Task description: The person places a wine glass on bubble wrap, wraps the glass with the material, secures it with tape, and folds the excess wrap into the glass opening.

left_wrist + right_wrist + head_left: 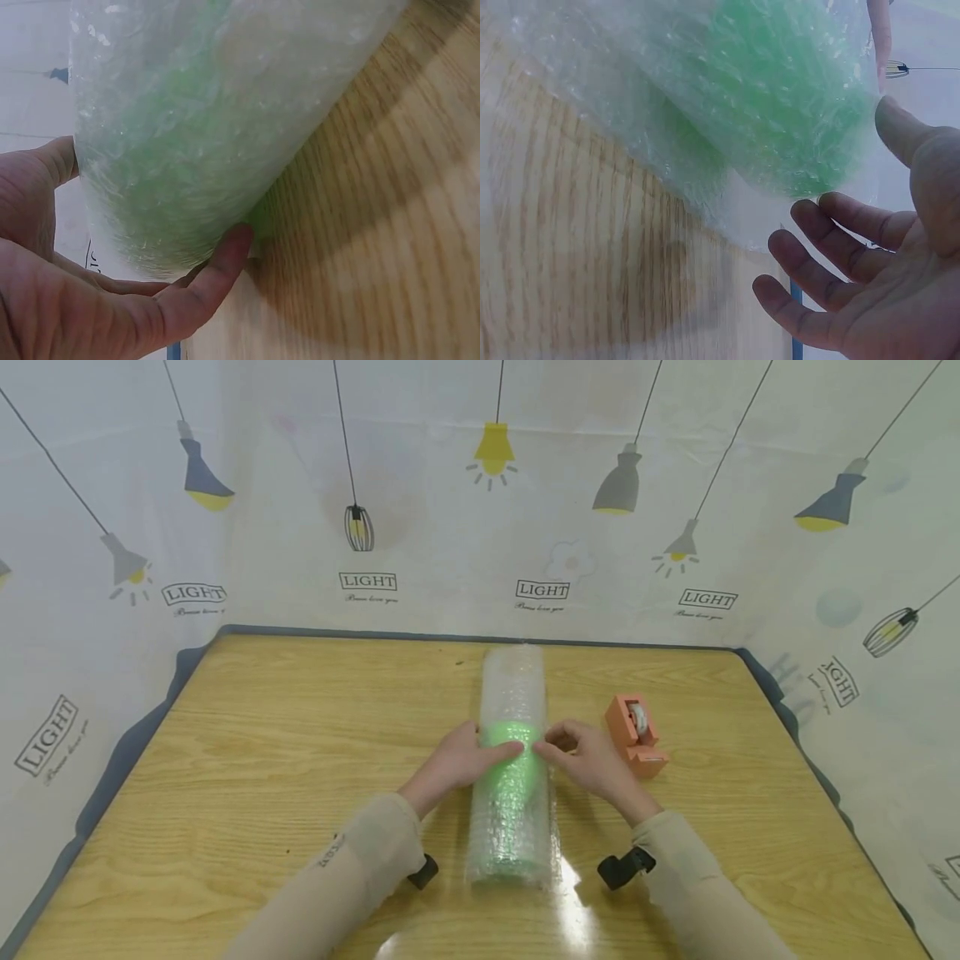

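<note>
A roll of clear bubble wrap (510,835) lies lengthwise on the wooden table, wound round something green (513,764) whose kind the wrap hides. My left hand (459,760) holds the roll from its left side, thumb on top and fingers low along the side. In the left wrist view those fingers (217,274) reach down to where the roll meets the table. My right hand (588,760) is at the right side, its thumb and fingertips touching the wrap. In the right wrist view its fingers (810,274) are spread and slightly bent beside the green part.
An orange tape dispenser (636,739) with a roll of tape stands on the table (300,718), right of my right hand. Behind the table's far edge hangs a pale cloth (450,543) printed with lamps. Black straps (626,868) hang at both wrists.
</note>
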A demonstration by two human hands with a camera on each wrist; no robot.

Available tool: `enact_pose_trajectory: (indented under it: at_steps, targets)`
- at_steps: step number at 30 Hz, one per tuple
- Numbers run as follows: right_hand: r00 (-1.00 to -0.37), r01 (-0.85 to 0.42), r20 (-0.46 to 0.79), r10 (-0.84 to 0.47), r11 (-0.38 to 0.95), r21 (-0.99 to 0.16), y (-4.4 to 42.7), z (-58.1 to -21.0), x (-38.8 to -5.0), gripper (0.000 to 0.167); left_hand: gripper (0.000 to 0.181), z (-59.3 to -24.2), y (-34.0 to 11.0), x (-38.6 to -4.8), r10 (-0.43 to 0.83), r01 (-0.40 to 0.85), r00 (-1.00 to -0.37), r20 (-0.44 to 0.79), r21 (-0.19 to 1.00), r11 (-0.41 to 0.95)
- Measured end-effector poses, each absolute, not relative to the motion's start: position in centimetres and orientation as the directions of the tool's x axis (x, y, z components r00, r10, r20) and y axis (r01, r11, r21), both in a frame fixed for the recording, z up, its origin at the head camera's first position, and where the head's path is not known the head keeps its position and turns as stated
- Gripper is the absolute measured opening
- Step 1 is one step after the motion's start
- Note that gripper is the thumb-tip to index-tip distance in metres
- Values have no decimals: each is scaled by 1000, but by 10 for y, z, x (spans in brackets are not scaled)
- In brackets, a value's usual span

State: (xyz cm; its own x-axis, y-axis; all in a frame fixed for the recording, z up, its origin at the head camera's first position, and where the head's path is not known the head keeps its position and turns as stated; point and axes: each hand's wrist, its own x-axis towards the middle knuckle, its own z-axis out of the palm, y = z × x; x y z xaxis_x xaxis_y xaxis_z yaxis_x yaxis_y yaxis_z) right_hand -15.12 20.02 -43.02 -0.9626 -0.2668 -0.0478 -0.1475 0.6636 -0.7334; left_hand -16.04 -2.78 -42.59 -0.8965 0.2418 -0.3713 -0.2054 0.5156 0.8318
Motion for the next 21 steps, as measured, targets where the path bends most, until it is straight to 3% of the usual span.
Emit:
enact_pose_trajectory:
  at_steps: [9, 21]
  targets:
    - [-964, -109, -89, -250, 680, -725, 197, -432, -151, 47, 99, -426, -29, -159, 249, -174, -902, -353, 825, 538]
    - [-955, -139, -88, -284, 688, -712, 191, -436, -152, 42, 80, -413, -47, -154, 257, -155, -899, -356, 805, 573]
